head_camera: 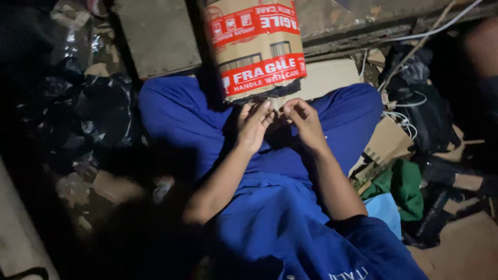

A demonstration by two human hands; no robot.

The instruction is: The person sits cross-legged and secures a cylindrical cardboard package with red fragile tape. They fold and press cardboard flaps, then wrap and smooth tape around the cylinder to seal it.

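Observation:
I sit cross-legged in blue trousers [181, 114] on the floor. A brown cardboard box [255, 46] wrapped with red printed tape stands tilted against my legs in front of me. My left hand [253, 124] and my right hand [303, 122] meet just below the box's lower edge, fingertips together. They seem to pinch something small between them, but it is too dark and small to make out.
Black plastic bags [98, 114] pile up at the left. At the right lie flat cardboard pieces [386, 142], white cables [404, 119], a green cloth [402, 186] and dark bags [430, 114]. A flat board [155, 36] leans at the back.

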